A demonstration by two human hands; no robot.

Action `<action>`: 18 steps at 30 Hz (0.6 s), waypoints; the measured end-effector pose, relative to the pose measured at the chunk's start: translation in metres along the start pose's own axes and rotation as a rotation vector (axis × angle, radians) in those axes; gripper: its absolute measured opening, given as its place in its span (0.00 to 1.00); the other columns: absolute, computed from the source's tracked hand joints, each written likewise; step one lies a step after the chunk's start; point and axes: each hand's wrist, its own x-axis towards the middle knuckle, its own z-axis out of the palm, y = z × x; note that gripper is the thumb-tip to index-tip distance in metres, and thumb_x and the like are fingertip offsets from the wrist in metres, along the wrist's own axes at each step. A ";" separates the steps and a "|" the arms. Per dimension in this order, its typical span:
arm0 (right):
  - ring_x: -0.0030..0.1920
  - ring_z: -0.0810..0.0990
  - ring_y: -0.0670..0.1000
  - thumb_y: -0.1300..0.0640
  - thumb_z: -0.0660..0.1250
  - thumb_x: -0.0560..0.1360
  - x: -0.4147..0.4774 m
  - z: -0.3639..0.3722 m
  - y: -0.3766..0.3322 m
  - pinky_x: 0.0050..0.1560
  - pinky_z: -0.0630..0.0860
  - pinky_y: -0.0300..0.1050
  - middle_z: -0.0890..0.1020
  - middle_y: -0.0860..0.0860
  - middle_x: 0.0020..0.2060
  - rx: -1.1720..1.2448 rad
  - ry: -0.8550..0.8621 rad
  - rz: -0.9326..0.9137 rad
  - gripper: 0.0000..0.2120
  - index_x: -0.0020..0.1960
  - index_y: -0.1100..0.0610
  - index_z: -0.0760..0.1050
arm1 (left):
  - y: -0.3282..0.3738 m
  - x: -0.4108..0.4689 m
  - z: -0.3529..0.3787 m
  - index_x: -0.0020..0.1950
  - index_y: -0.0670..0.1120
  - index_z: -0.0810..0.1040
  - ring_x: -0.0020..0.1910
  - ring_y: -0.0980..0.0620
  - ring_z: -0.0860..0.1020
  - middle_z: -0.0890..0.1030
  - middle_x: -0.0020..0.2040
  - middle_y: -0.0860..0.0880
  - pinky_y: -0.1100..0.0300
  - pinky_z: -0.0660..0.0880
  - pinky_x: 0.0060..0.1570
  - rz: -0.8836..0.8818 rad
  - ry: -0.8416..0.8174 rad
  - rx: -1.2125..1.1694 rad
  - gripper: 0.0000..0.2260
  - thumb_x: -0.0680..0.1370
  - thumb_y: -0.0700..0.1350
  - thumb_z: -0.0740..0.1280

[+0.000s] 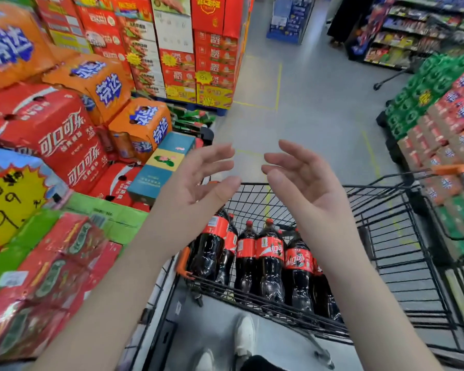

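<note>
My left hand (198,180) and my right hand (298,180) are raised side by side over a black wire shopping cart (386,245), palms turned toward each other, fingers relaxed and holding nothing. Inside the cart, at its near left end, stand several dark cola bottles (268,258) with red labels and red caps. Both hands hover above the bottles without touching them or the cart.
Stacked red cola cartons (56,140) and orange soda cartons (102,81) rise on the left, with red and green boxes (51,266) nearer me. More drink cases (445,124) line the right. A grey floor aisle (314,97) runs ahead toward shelves (413,36).
</note>
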 end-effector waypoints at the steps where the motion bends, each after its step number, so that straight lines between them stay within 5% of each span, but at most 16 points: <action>1: 0.62 0.84 0.48 0.54 0.72 0.75 0.005 0.000 0.006 0.59 0.78 0.37 0.84 0.52 0.61 0.005 -0.004 0.016 0.25 0.71 0.54 0.75 | -0.006 0.003 0.000 0.72 0.51 0.74 0.70 0.55 0.78 0.79 0.71 0.55 0.65 0.77 0.62 -0.021 0.002 0.011 0.21 0.80 0.49 0.71; 11: 0.59 0.84 0.44 0.61 0.72 0.80 0.054 -0.026 0.088 0.56 0.78 0.33 0.85 0.51 0.60 0.031 -0.090 0.254 0.20 0.70 0.54 0.76 | -0.079 0.032 0.017 0.68 0.55 0.76 0.66 0.60 0.80 0.81 0.67 0.58 0.69 0.76 0.58 -0.275 0.097 0.131 0.19 0.78 0.50 0.73; 18: 0.55 0.84 0.36 0.57 0.72 0.80 0.088 -0.042 0.150 0.55 0.76 0.29 0.86 0.45 0.57 -0.011 -0.118 0.416 0.17 0.68 0.51 0.77 | -0.137 0.037 0.034 0.72 0.51 0.75 0.63 0.68 0.78 0.79 0.67 0.59 0.77 0.72 0.55 -0.477 0.162 0.249 0.20 0.81 0.49 0.71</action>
